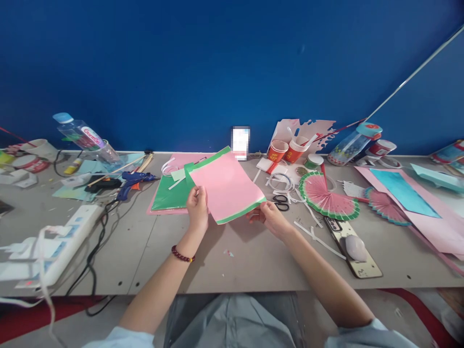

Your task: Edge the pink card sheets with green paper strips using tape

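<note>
A pink sheet of paper (228, 183) with green strips along two opposite edges is held up over the table, tilted. My left hand (197, 208) pinches its left side, fingers closed on the edge. At the lower right corner, my right hand (270, 217) grips the sheet by the green strip, thumb on top. Under and behind it, to the left, lies a stack of green paper (168, 195) with a pink sheet below. Black-handled scissors (281, 203) rest just beyond my right hand, beside white paper strips (319, 239).
Right of the sheet are a watermelon-patterned paper fan (328, 198), a phone (357, 251) and red paper cups (278, 151). To the left sit a blue glue gun (136, 181), a white power strip (72, 239) with cables, and a plastic bottle (85, 135). A blue wall (203, 72) stands behind.
</note>
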Demonstrator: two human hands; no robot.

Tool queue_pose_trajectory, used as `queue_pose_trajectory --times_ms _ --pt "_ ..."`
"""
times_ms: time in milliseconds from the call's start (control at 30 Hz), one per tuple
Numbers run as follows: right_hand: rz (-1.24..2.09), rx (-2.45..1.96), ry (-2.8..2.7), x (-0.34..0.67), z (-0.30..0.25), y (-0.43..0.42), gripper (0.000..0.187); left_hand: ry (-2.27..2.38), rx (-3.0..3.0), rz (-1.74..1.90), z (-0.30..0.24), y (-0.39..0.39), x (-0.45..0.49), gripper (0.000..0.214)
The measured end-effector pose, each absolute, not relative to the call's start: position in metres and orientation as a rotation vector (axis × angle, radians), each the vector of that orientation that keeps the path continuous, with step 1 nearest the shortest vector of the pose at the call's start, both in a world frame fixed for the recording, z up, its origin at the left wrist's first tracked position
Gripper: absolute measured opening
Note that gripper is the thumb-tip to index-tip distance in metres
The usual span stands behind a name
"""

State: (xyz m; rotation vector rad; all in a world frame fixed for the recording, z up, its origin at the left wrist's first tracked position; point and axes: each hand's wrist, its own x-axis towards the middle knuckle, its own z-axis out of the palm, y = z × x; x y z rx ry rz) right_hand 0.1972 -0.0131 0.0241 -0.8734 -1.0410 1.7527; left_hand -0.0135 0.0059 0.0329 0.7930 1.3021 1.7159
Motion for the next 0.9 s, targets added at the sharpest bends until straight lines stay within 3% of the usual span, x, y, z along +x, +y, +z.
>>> queue_pose_trajectory --times_ms 267,467,633,800,900 --pt "1.477 -1.101 -0.990 0.201 0.032 -0.008 0.031 1.362 0.857 1.698 0.032 0.003 -0.012 0.032" --pt "1.103 -1.350 -0.954 0.220 0.023 0.006 0.020 1.038 0.824 1.750 0.020 -0.003 -0.004 0.041" --pt "1.076 -1.532 -1.091 0.234 0.020 0.014 0.026 1.115 1.006 1.728 0.029 -0.002 -0.011 0.052" --pt "0.812 -1.573 -1.503 0.234 0.015 0.015 0.026 1.348 1.199 1.469 0.050 0.010 -0.036 0.017" --pt "0.704 -1.573 -1.728 0.229 0.016 0.010 0.033 1.480 1.458 1.204 0.059 0.009 -0.054 0.016"
